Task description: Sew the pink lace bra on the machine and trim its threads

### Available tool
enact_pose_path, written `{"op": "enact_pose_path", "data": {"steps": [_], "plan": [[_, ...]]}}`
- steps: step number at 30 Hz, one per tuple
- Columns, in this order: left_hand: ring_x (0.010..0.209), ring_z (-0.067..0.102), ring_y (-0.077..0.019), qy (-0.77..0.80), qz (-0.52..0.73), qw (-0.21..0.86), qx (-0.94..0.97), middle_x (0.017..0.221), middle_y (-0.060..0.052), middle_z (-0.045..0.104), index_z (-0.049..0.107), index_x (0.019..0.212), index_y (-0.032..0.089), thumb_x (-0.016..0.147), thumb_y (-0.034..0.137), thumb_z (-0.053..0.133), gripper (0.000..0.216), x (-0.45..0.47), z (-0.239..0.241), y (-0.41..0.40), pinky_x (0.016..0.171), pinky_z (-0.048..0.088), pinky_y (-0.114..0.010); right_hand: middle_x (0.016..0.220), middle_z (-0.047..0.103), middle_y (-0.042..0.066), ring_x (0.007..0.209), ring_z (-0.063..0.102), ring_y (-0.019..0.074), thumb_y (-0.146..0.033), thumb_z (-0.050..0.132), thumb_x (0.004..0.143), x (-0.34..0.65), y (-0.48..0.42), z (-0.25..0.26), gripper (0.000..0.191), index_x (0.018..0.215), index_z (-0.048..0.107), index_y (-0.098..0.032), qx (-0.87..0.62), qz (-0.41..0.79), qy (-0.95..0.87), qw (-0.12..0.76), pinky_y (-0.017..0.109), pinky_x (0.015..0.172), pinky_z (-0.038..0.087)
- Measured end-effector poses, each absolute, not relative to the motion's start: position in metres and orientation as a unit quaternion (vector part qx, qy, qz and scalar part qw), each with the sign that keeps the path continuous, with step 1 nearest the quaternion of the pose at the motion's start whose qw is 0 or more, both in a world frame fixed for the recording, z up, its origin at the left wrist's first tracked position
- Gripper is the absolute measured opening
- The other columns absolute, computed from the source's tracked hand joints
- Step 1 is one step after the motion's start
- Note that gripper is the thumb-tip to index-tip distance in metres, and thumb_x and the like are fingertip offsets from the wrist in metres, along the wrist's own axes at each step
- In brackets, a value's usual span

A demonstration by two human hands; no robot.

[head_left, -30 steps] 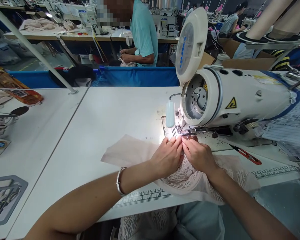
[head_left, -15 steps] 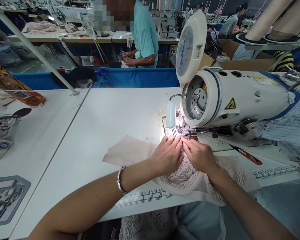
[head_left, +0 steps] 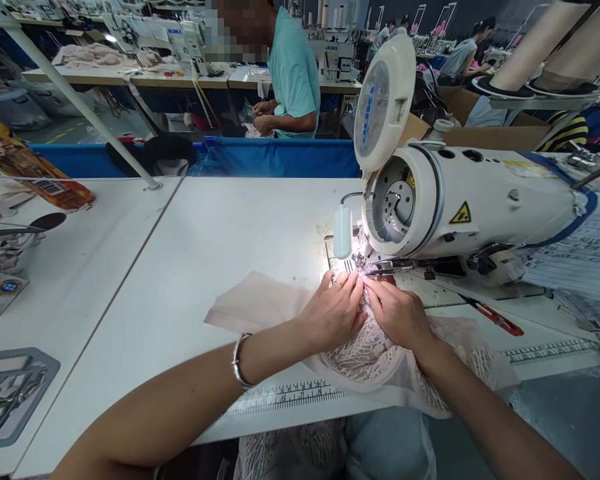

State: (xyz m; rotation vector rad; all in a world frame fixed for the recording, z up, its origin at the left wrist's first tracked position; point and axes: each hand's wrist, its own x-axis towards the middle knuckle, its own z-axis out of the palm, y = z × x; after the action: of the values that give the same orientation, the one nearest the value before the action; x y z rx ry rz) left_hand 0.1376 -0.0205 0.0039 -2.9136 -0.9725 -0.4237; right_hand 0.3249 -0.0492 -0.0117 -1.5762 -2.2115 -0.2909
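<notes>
Both hands, left (head_left: 334, 312) and right (head_left: 397, 313), pinched together on pale lace fabric (head_left: 375, 357) at sewing machine (head_left: 460, 200) needle (seam barely begun, most cloth unfed).

Pale pink lace fabric (head_left: 375, 360), white sewing machine (head_left: 480, 200), red-handled snips (head_left: 495, 319), blue bin (head_left: 280, 157), silver bracelet (head_left: 239, 361).

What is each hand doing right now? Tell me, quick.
Left hand: fingers pinched shut on the lace fabric by the sewing machine.
Right hand: pinched shut on the same fabric.
</notes>
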Motion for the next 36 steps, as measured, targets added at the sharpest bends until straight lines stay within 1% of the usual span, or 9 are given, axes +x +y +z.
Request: {"op": "enact_pose_path", "data": {"steps": [6, 10, 14, 16, 19, 22, 27, 31, 36], "plan": [[0.13, 0.049, -0.0292, -0.311, -0.127, 0.023, -0.942, 0.146, -0.017, 0.051, 0.048, 0.139, 0.006, 0.104, 0.038, 0.033, 0.05, 0.137, 0.002, -0.018, 0.109, 0.034, -0.048, 0.096, 0.07, 0.008, 0.078, 0.067, 0.0221, -0.019, 0.035, 0.104, 0.324, -0.049, -0.01, 0.038, 0.119, 0.069, -0.012, -0.553, -0.107, -0.796, 0.22, 0.03, 0.063, 0.048], [0.132, 0.048, -0.0292, -0.3, -0.136, 0.075, -0.941, 0.143, -0.018, 0.054, 0.051, 0.138, 0.003, 0.105, 0.038, 0.032, 0.051, 0.138, 0.0, -0.017, 0.109, 0.036, -0.046, 0.098, 0.07, 0.008, 0.078, 0.068, 0.0226, -0.017, 0.039, 0.102, 0.325, -0.047, -0.009, 0.031, 0.117, 0.066, -0.014, -0.559, -0.095, -0.794, 0.218, 0.029, 0.063, 0.046], [0.12, 0.056, -0.0274, -0.215, -0.087, 0.132, -0.964, 0.126, -0.018, 0.064, 0.065, 0.118, 0.006, 0.104, 0.024, 0.037, 0.036, 0.138, 0.008, -0.024, 0.1, 0.044, -0.041, 0.069, 0.063, 0.003, 0.057, 0.061, 0.022, -0.021, 0.044, 0.1, 0.33, -0.044, -0.005, 0.018, 0.103, 0.061, -0.016, -0.603, -0.052, -0.773, 0.188, 0.028, 0.05, 0.036], [0.119, 0.057, -0.0285, -0.187, -0.062, 0.133, -0.971, 0.126, -0.018, 0.063, 0.063, 0.122, 0.007, 0.1, 0.019, 0.045, 0.031, 0.138, 0.011, -0.03, 0.098, 0.046, -0.04, 0.063, 0.057, 0.0, 0.049, 0.055, 0.0202, -0.024, 0.044, 0.099, 0.333, -0.043, -0.002, 0.013, 0.096, 0.056, -0.018, -0.608, -0.026, -0.77, 0.192, 0.028, 0.047, 0.033], [0.129, 0.051, -0.0334, -0.205, -0.059, 0.105, -0.971, 0.136, -0.021, 0.057, 0.055, 0.134, 0.005, 0.097, 0.02, 0.053, 0.04, 0.138, 0.011, -0.036, 0.106, 0.043, -0.045, 0.08, 0.061, 0.003, 0.059, 0.059, 0.0195, -0.025, 0.041, 0.099, 0.335, -0.045, 0.002, 0.016, 0.1, 0.056, -0.019, -0.578, -0.008, -0.783, 0.231, 0.027, 0.052, 0.04], [0.133, 0.048, -0.0346, -0.224, -0.06, 0.063, -0.971, 0.137, -0.018, 0.057, 0.057, 0.131, 0.009, 0.099, 0.022, 0.05, 0.035, 0.138, 0.009, -0.035, 0.108, 0.041, -0.049, 0.096, 0.061, 0.007, 0.077, 0.063, 0.0207, -0.024, 0.036, 0.103, 0.334, -0.048, 0.004, 0.026, 0.113, 0.06, -0.019, -0.539, 0.0, -0.802, 0.256, 0.028, 0.064, 0.047], [0.134, 0.047, -0.0364, -0.228, -0.064, 0.018, -0.971, 0.134, -0.017, 0.058, 0.062, 0.122, 0.01, 0.098, 0.02, 0.051, 0.028, 0.135, 0.014, -0.025, 0.106, 0.042, -0.051, 0.095, 0.058, 0.007, 0.078, 0.062, 0.0206, -0.023, 0.033, 0.106, 0.333, -0.048, 0.001, 0.034, 0.119, 0.063, -0.016, -0.52, 0.001, -0.816, 0.253, 0.029, 0.067, 0.05], [0.126, 0.051, -0.034, -0.226, -0.051, -0.024, -0.973, 0.128, -0.015, 0.061, 0.066, 0.114, 0.012, 0.096, 0.013, 0.049, 0.024, 0.131, 0.022, -0.015, 0.1, 0.046, -0.049, 0.1, 0.058, 0.009, 0.081, 0.061, 0.0217, -0.02, 0.032, 0.105, 0.33, -0.046, 0.003, 0.034, 0.117, 0.063, -0.014, -0.526, -0.008, -0.819, 0.231, 0.03, 0.069, 0.052], [0.104, 0.056, -0.027, -0.222, -0.068, -0.062, -0.971, 0.105, -0.01, 0.065, 0.068, 0.096, 0.014, 0.092, 0.007, 0.045, 0.024, 0.126, 0.029, -0.001, 0.086, 0.048, -0.042, 0.096, 0.058, 0.009, 0.084, 0.06, 0.023, -0.019, 0.033, 0.105, 0.328, -0.041, 0.006, 0.031, 0.103, 0.063, -0.015, -0.518, -0.028, -0.824, 0.227, 0.032, 0.074, 0.051]]}}
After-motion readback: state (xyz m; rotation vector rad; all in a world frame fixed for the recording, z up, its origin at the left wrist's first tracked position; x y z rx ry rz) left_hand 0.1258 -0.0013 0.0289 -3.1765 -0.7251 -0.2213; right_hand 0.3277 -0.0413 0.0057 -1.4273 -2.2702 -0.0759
